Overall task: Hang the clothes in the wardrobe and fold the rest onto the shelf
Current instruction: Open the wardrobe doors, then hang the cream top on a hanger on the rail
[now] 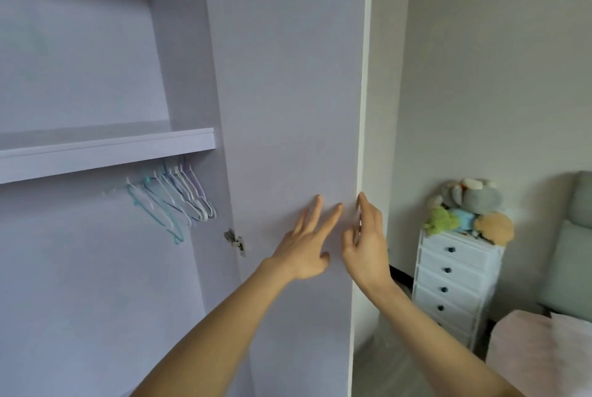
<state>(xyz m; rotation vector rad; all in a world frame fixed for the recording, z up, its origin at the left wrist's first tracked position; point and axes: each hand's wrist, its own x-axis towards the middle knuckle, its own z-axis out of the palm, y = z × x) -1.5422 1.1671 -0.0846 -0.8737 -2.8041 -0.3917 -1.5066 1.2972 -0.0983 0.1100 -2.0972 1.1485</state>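
Observation:
The pale lilac wardrobe stands open, its door swung out toward me. My left hand lies flat on the door's inner face with straight, spread fingers. At the door's free edge my right hand has its index finger against the edge and the other fingers loosely bent, holding nothing. Inside, a shelf spans the wardrobe. Several empty hangers, white, teal and purple, hang bunched under it at the right end. No clothes are in view.
A metal hinge joins the door to the wardrobe side. To the right stands a white chest of drawers with plush toys on top. A bed with a pink cover and a green headboard fills the lower right corner.

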